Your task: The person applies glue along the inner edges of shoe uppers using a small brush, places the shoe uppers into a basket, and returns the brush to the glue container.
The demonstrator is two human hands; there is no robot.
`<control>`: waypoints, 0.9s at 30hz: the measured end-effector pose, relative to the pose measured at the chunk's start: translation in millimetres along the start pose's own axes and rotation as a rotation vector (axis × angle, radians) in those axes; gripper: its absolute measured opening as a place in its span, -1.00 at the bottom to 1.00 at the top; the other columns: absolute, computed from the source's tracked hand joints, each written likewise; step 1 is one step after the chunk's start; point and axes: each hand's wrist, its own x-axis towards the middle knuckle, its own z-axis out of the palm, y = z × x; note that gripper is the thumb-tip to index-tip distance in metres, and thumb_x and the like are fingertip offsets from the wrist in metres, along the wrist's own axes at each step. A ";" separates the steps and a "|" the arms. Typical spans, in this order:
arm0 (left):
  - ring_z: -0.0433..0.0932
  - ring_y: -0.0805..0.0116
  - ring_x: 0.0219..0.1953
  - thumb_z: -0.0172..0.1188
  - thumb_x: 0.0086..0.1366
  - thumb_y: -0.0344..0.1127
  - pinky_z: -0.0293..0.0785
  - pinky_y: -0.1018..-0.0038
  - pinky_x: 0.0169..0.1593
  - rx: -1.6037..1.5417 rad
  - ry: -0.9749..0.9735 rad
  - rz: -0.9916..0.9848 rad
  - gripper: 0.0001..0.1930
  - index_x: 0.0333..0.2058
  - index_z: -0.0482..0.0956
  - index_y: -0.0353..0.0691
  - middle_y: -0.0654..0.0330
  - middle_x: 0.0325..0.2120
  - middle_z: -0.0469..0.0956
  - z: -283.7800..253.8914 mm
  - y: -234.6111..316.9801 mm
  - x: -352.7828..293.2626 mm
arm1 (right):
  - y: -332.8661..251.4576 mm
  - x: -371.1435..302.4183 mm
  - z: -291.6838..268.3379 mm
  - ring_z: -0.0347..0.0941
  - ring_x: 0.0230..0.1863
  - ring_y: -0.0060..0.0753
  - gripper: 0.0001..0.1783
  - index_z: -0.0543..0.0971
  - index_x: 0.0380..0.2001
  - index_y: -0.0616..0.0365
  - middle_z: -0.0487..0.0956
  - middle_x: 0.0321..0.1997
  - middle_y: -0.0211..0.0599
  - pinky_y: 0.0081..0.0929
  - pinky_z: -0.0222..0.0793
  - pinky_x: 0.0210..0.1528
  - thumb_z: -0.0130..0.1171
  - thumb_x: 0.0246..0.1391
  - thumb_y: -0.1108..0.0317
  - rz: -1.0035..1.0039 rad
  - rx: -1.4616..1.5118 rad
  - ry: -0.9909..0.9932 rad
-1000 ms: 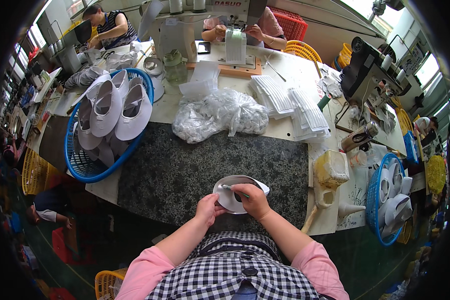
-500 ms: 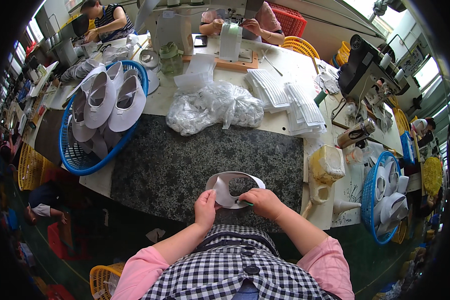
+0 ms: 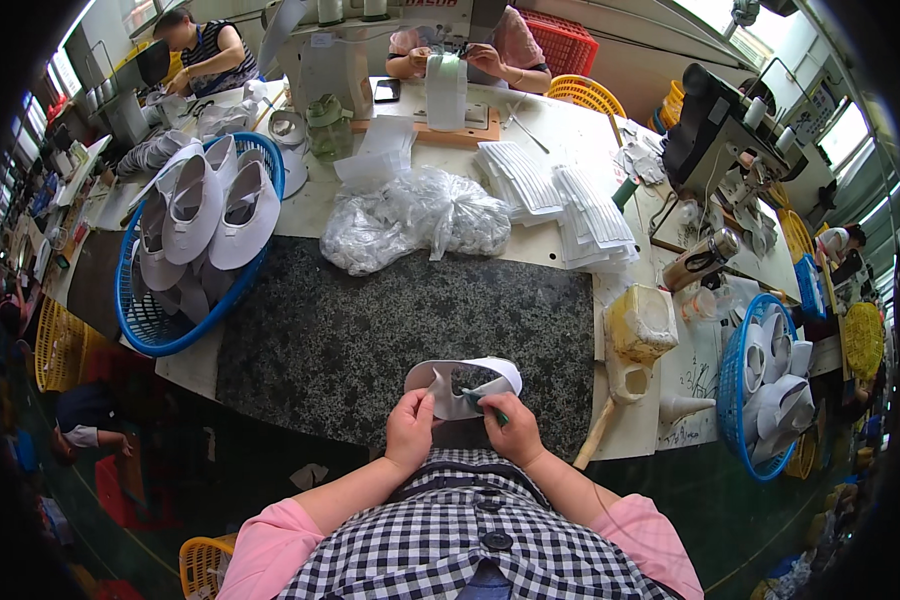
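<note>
Since a second ago both hands have drawn the white shoe upper [image 3: 462, 385] nearer the worktop [image 3: 370, 330] edge, left hand [image 3: 410, 428] fingers pinching its rim, right hand [image 3: 510, 428] fingers now closed on a green tool [image 3: 488, 405] at its inside.

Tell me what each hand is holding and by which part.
The left hand grips the white shoe upper by its near edge. The right hand pinches a thin green tool near its middle, tip against the upper.
</note>
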 end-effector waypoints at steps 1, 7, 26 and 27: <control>0.54 0.53 -0.29 -0.03 0.45 -0.24 0.60 0.48 -0.18 0.006 -0.005 0.001 -0.74 -0.12 0.48 -0.34 0.24 -0.32 0.54 -1.8 -2.4 1.7 | 5.4 -0.2 5.3 0.55 -0.22 -0.10 -0.79 0.53 -0.20 0.12 0.56 -0.30 -0.19 -0.32 0.49 -0.18 0.20 0.05 0.52 0.003 0.001 0.007; 0.56 0.42 -0.25 -0.11 0.47 -0.24 0.66 0.40 -0.18 -0.072 0.157 -0.154 -0.75 -0.14 0.42 -0.32 0.16 -0.28 0.50 -26.2 -25.5 15.6 | 4.0 2.0 27.7 0.56 -0.10 -0.31 -0.85 0.55 -0.19 0.15 0.61 -0.17 -0.22 -0.47 0.42 -0.03 0.18 0.14 0.51 0.148 0.447 -0.025; 0.51 0.33 -0.09 -0.12 0.48 -0.20 0.48 0.43 -0.05 0.175 0.290 -0.053 -0.63 0.11 0.28 -0.31 0.10 -0.08 0.48 -55.2 15.5 12.2 | -24.6 10.0 -51.3 0.47 -0.16 -0.54 -0.84 0.51 -0.20 0.16 0.55 -0.20 -0.35 -0.57 0.39 -0.07 0.14 0.16 0.59 0.177 0.616 0.246; 0.51 0.33 -0.09 -0.12 0.48 -0.20 0.48 0.43 -0.05 0.180 0.287 -0.046 -0.63 0.11 0.28 -0.31 0.10 -0.08 0.48 -51.2 22.8 11.0 | -15.4 2.0 -67.9 0.46 -0.19 -0.56 -0.82 0.50 -0.18 0.13 0.52 -0.21 -0.39 -0.60 0.37 -0.08 0.15 0.15 0.58 0.247 0.655 0.360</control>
